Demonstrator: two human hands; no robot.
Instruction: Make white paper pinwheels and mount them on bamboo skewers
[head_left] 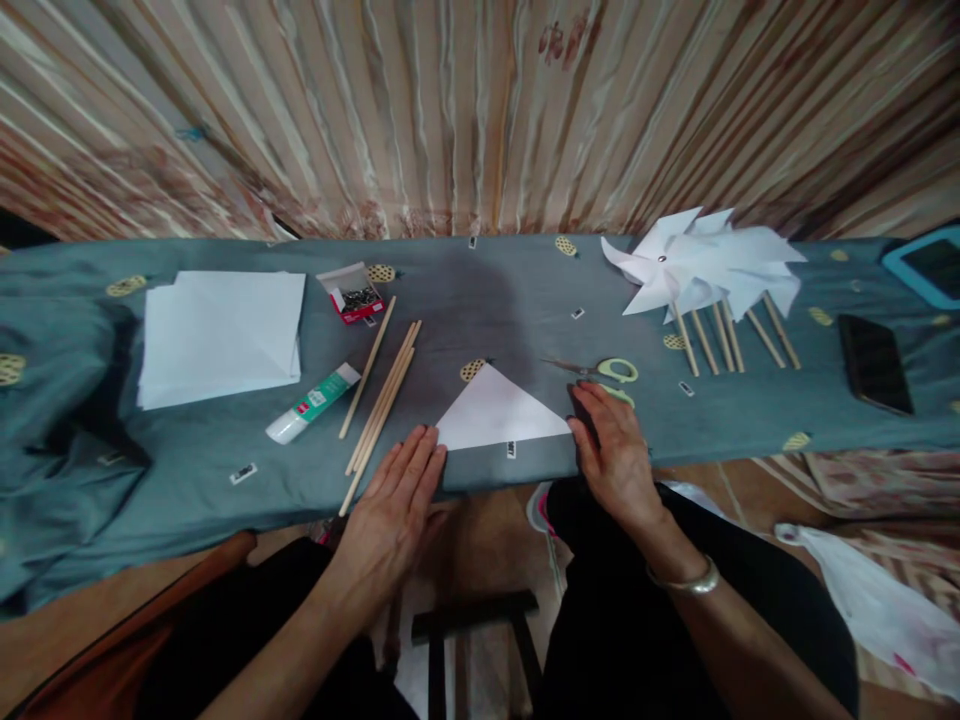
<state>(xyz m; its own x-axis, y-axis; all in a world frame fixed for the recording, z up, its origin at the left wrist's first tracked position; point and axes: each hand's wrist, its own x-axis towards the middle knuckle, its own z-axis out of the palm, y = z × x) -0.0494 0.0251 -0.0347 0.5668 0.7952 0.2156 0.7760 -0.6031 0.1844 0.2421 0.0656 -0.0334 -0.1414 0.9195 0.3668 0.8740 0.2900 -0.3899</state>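
A white sheet of paper [504,410], folded into a triangle, lies near the front edge of the table with its point facing away from me. At its left corner, the outstretched fingertips of my left hand [397,490] rest on or against the paper. My right hand [616,450] is at the right corner, its thumb touching the paper there and its fingers extended along the cloth. Just beyond those fingers lie scissors [592,369] with pale green handles, one handle partly covered by my hand. Several wooden sticks [386,410] lie left of the paper.
A stack of white paper [221,335] lies at the left, near a glue tube [313,404] and an open red box of small metal pins [352,293]. Several paper pinwheels [705,262] on sticks lie at the right, beside a black phone [876,363] and a blue-framed device [930,265].
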